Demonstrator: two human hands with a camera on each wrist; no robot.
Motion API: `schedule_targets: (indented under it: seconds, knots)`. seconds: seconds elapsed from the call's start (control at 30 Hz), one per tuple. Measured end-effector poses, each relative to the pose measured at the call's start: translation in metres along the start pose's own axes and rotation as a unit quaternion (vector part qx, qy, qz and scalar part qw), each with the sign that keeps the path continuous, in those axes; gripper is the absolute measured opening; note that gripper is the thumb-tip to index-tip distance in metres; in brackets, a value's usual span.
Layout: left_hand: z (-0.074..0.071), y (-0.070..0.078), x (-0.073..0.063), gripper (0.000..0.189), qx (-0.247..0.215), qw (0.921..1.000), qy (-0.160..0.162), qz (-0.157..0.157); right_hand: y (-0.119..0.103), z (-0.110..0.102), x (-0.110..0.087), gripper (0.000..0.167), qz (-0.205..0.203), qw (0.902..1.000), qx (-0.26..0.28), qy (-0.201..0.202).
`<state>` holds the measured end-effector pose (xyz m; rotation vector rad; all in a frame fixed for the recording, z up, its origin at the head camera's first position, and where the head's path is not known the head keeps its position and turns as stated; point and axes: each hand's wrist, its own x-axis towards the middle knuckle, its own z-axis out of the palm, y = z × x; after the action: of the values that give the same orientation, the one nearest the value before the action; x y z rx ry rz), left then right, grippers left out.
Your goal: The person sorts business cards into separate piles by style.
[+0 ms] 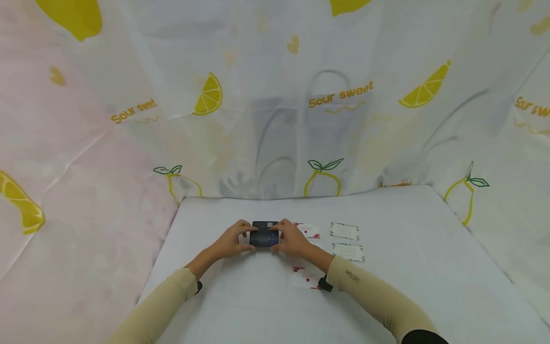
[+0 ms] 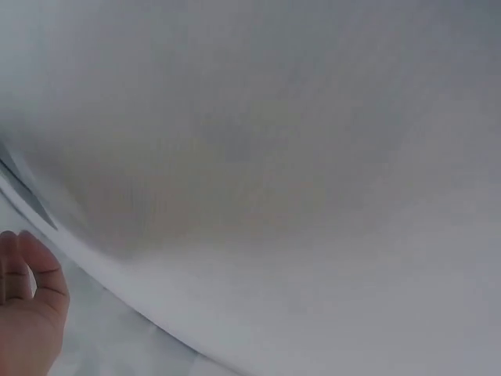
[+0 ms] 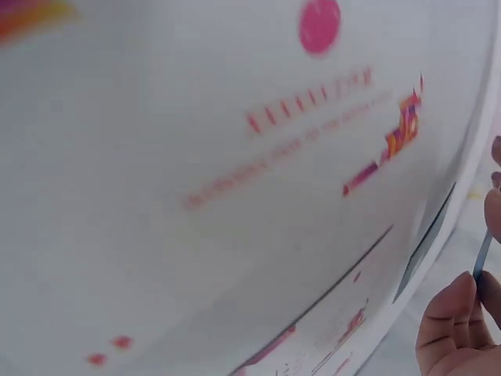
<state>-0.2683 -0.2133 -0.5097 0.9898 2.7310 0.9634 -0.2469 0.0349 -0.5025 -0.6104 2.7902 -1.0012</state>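
Between my two hands a dark card [image 1: 264,239] with faint print is held up near the middle of the white table. My left hand [image 1: 232,241] grips its left edge with thumb and fingers, and my right hand [image 1: 292,242] pinches the right edge. Right behind it, a dark strip with a small white code [image 1: 269,224] shows. The right wrist view catches the held card edge-on as a thin bluish line [image 3: 483,254] at the fingers, with a dark flat piece [image 3: 429,244] on the table below. The left wrist view shows only part of the left hand [image 2: 35,313].
White cards with red print [image 1: 307,278] lie in a column beside and under my right forearm. Farther right are two cards with dark leafy borders, one behind [image 1: 344,231] and one nearer [image 1: 348,252]. A lemon-print curtain [image 1: 275,138] rises at the table's back edge.
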Motion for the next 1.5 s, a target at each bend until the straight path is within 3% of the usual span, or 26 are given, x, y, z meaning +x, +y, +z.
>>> schedule_targets:
  seconds: [0.27, 0.63, 1.2, 1.5]
  knots:
    - [-0.014, -0.019, 0.028, 0.054, 0.004, 0.9999, -0.010, -0.007, 0.003, -0.003, 0.031, 0.054, 0.009, 0.9994, -0.029, 0.014]
    - [-0.009, -0.030, 0.049, 0.053, -0.004, 0.9961, -0.045, -0.075, 0.012, -0.006, 0.054, 0.053, 0.062, 0.9976, -0.025, -0.018]
    - [0.000, -0.029, 0.055, 0.053, -0.003, 0.9900, -0.060, -0.127, 0.017, 0.002, 0.057, 0.051, 0.099, 0.9946, -0.018, -0.026]
    - [-0.001, -0.032, 0.054, 0.056, -0.012, 0.9898, -0.066, -0.126, 0.020, 0.003, 0.058, 0.056, 0.116, 0.9930, -0.010, -0.022]
